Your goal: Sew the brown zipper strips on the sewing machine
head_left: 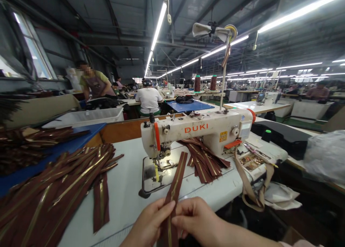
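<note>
A brown zipper strip [178, 178] with gold teeth runs from the near edge of the table up toward the sewing machine [188, 128]. My left hand [152, 218] pinches its left side, thumb on top. From the other side, my right hand [195, 216] has thumb and fingers closed at the strip's right edge, close to the gold teeth. The strip's upper end lies to the right of the needle area, apart from the presser foot [159, 164]. Under the machine arm rests a bunch of similar zipper strips [206, 160].
A large heap of brown zippers [70, 182] covers the table's left side. A parts tray [252, 162] with scissors and a hanging beige strap [244, 186] stands at the right. Thread cones [197, 84] rise behind the machine. Other people work farther back.
</note>
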`<state>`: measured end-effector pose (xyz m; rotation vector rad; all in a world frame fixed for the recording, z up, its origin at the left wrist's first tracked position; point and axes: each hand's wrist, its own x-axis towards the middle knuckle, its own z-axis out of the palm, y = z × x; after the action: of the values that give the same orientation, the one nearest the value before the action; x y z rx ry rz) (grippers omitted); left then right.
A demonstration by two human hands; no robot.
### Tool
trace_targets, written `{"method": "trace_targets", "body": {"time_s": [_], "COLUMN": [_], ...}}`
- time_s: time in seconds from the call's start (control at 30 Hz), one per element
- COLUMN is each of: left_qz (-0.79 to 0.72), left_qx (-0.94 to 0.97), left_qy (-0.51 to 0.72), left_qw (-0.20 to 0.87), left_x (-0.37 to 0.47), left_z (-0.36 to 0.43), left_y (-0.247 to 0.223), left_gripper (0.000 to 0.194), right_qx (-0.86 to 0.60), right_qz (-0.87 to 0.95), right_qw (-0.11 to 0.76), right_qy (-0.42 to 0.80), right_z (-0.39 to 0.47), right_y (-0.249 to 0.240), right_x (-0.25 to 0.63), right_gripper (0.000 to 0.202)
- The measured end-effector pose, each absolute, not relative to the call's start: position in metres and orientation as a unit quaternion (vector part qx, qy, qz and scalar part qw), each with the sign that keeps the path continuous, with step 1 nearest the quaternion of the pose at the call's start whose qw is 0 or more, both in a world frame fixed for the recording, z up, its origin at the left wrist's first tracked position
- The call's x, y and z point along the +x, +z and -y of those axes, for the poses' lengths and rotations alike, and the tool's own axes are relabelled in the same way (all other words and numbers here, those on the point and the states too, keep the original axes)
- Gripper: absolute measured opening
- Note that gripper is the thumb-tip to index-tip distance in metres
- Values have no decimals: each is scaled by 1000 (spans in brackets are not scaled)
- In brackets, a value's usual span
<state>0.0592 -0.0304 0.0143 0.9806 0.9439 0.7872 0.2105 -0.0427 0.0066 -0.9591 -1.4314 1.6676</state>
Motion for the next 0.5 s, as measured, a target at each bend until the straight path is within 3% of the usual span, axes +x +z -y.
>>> {"method": "trace_targets", "body": {"time_s": [0.1,0.2,0.27,0.37,0.5], "left_qz": [-474,-521,-529,-529,-533], "left_qx": [411,366,362,366,365], "left_qy": [364,383,387,387,379], "left_qw": [688,669,663,660,663], "left_x": [53,45,44,44,41], "left_z": [26,26,28,31,32], "left_y": [8,9,11,13,12], "left_gripper": [40,45,45,43,42], "right_qx": [-407,-469,-462,-479,-493], "right_qz": [687,786,825,846,851], "right_qw": [318,341,310,232,179], "right_qy": [511,217,99,27,19], "right_z": [33,3,-19,-40,-40], "right_y": [18,28,27,20,16], "right_x": [226,250,263,277,291], "right_gripper": [32,22,25,33,27]}}
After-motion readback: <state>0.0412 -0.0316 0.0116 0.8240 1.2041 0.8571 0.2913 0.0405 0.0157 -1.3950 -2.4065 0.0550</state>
